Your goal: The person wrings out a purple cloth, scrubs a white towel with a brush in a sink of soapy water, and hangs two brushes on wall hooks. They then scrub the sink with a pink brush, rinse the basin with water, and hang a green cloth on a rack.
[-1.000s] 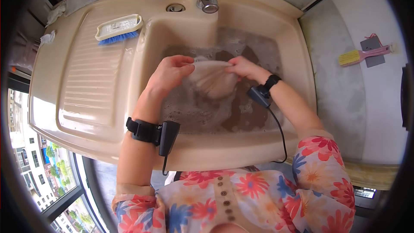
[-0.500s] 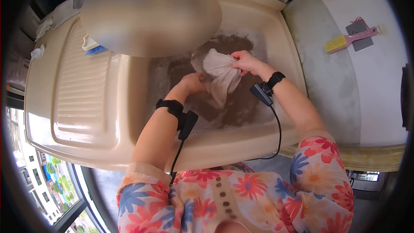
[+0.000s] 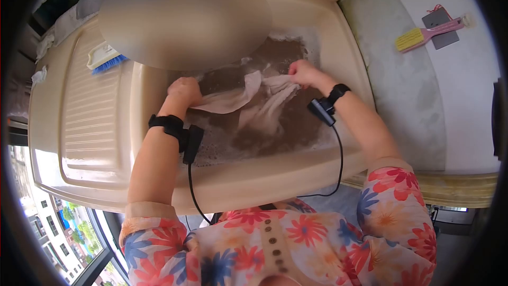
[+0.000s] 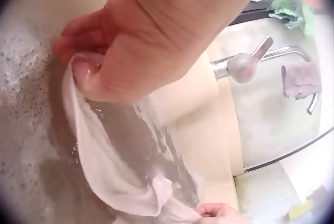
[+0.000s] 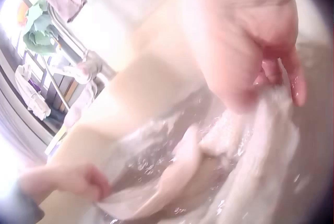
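Observation:
A wet, pale cloth (image 3: pixel 267 100) is stretched between both hands in the head view, its lower folds trailing in the murky, soapy water (image 3: pixel 211 143) of the sink. My left hand (image 3: pixel 185 92), at the sink's left side, pinches one edge; the left wrist view shows the thumb over the cloth's rim (image 4: pixel 78 125). On the other side, my right hand (image 3: pixel 305 74) grips a bunched part of the cloth. In the right wrist view, folds (image 5: pixel 261 151) hang down from the fingers of that hand.
A ribbed drainboard (image 3: pixel 95 127) adjoins the sink on the left, with a blue-bristled brush (image 3: pixel 106 61) at its back. On the right wall hangs a yellow-bristled brush (image 3: pixel 423 37). A metal tap (image 4: pixel 242 67) stands behind the sink. A blurred oval hides the back of the head view.
The hands first held the cloth's rim up together, then the right hand lifted it bunched. The left hand has since moved left, drawing an edge of the cloth out.

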{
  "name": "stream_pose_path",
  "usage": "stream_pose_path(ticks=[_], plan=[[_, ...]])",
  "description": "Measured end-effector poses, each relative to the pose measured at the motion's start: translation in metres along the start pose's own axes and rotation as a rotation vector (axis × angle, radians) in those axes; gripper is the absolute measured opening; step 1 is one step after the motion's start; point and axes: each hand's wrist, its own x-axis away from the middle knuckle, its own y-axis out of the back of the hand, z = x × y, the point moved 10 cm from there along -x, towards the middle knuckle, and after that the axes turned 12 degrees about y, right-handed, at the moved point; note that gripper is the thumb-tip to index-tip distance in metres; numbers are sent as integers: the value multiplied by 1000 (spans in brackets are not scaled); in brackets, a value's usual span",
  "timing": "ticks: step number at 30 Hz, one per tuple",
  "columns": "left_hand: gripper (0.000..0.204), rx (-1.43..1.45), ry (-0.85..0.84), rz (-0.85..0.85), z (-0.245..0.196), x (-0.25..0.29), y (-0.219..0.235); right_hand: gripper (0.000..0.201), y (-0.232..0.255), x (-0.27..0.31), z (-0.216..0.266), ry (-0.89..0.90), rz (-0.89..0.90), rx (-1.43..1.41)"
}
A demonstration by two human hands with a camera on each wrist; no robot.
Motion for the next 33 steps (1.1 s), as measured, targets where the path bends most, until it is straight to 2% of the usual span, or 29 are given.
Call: stream_pose_path(ticks=[1,2,3,5,6,7,8,9,11,13,15,17,19,20,22,23,24,25,26,27,29,31,32,33], plan=[[35,-78,-2,30,1,6,1,15,14,3,-19,-59,-11,26],[37,-158,-3,59,1,9,-2,16,27,7,-35,-97,-10,217],[37,-155,-5,58,-5,6,-6,16,30,8,-39,-98,-12,221],[42,-145,-209,-90,-43,5,-7,14,36,11,-47,-103,-126,24],[47,64,-321,-36,-66,15,-7,14,31,9,-47,-102,-126,24],[52,273,-430,18,-87,25,-6,13,19,5,-38,-47,-127,-112],[52,272,-429,18,-96,22,-14,12,10,2,-30,9,-127,-249],[56,216,-403,75,-104,13,-34,12,12,4,-24,8,-127,-251],[60,157,-381,137,-108,7,-49,11,20,14,-13,17,-194,-684],[46,345,-287,212,-91,7,-37,13,41,16,-24,57,-269,-719],[46,540,-98,302,-61,9,-15,16,72,18,-33,128,-382,-780],[47,731,-8,262,-27,3,4,20,86,19,-44,162,-382,-722],[50,945,18,163,0,5,24,34,89,30,-40,44,-333,-471],[50,941,15,159,6,0,25,34,89,35,-32,46,-338,-475],[43,1080,-68,195,7,-1,29,56,81,40,-8,-58,-233,34],[43,1077,-64,189,7,3,31,62,65,25,-8,-11,-194,166],[39,1103,-133,218,-5,21,42,67,48,10,-5,38,-155,297],[36,1127,-201,248,-16,34,52,60,29,16,24,73,-75,288],[36,1123,-192,243,-17,38,54,53,8,26,53,108,7,279],[34,1201,-220,195,-16,41,62,53,-10,20,51,114,12,274],[31,1275,-243,141,-10,47,72,49,-63,2,46,287,178,408],[29,1441,-301,83,11,52,88,42,-53,-10,39,324,151,473],[27,1467,-240,72,25,54,90,35,-43,-16,35,354,123,541],[27,1469,-234,68,34,59,92,26,-20,-8,23,136,183,369]])
